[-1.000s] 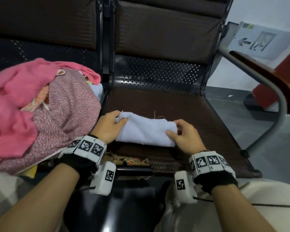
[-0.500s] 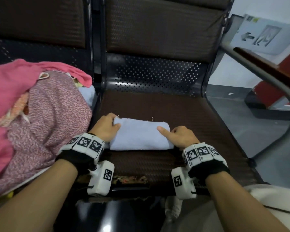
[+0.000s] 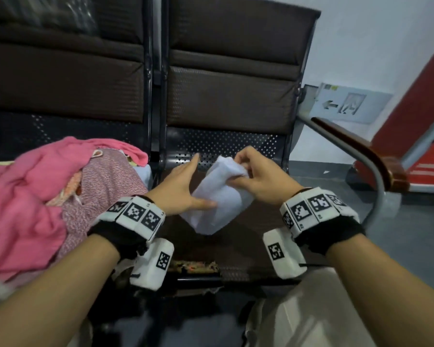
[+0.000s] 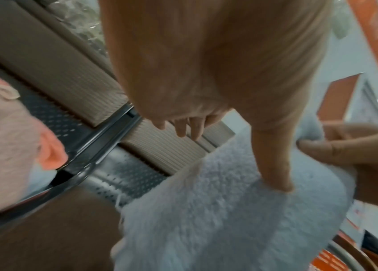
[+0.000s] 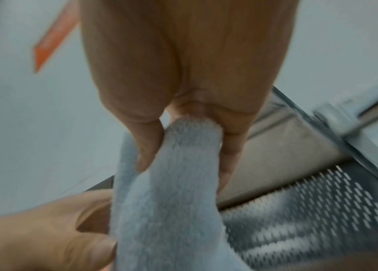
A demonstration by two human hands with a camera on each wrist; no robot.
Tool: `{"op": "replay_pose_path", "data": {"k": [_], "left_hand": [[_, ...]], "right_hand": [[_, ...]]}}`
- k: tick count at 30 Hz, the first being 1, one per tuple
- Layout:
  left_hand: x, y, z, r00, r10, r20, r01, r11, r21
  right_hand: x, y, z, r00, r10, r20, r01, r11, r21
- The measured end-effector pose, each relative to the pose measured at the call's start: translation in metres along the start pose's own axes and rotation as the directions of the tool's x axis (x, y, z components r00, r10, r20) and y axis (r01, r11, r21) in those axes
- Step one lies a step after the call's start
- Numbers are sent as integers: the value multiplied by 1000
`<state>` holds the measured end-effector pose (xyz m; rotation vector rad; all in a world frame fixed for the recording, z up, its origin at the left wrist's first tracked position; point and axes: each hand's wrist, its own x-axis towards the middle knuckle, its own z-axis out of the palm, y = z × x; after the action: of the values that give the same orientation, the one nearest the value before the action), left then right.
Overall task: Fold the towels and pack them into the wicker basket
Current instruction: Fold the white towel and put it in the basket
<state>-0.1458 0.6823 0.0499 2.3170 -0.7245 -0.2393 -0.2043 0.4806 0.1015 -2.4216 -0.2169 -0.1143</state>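
A folded light-blue towel (image 3: 218, 209) hangs tilted above the brown seat (image 3: 238, 249), off its surface. My right hand (image 3: 238, 170) pinches the towel's upper end; the right wrist view shows the towel (image 5: 171, 201) squeezed between the thumb and fingers (image 5: 148, 146). My left hand (image 3: 198, 181) is flat with straight fingers at the towel's left side. Its thumb (image 4: 273, 165) presses on the towel's face (image 4: 229, 220). No wicker basket shows in any view.
A heap of pink and speckled cloth (image 3: 35, 191) fills the seat on the left. A metal and wood armrest (image 3: 361, 151) curves down at the right. The perforated seat back (image 3: 223, 144) stands behind the hands. My lap in light trousers (image 3: 311, 309) is below.
The towel lay flat on the seat under both hands. Now my right hand has lifted it by one end, and my left hand has let go and flattened against it.
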Motion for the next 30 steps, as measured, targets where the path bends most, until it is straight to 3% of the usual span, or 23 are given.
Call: {"op": "replay_pose_path", "data": {"k": [3,6,10,13,17,22,27,30], "left_hand": [[-13,45,-13,990,141,6,-137,971,-198],[-26,84,-20,974,204,103,-164,937,-309],[-36,135,-10,960,221,171,-173,951,-255],[-38,179,8,943,276,184,-264,960,-88],[-30,237,43,903,322,285,-361,928,96],[-15,284,120,828,280,485,-412,891,189],[-14,282,241,668,232,707,-470,868,159],[-26,270,316,623,198,757,-494,850,185]], "right_hand": [[-26,-34,-37,993,-106,-48,104,994,-44],[-56,-51,-77,983,-120,-141,125,992,30],[-107,-48,-124,958,-74,-277,104,990,95],[-151,-27,-143,910,9,-415,63,985,160],[-219,17,-155,796,175,-580,2,956,293],[-310,78,-148,561,434,-705,-83,877,473],[-396,141,-112,461,605,-649,-246,790,562],[-444,177,-76,420,685,-595,-332,726,602]]}}
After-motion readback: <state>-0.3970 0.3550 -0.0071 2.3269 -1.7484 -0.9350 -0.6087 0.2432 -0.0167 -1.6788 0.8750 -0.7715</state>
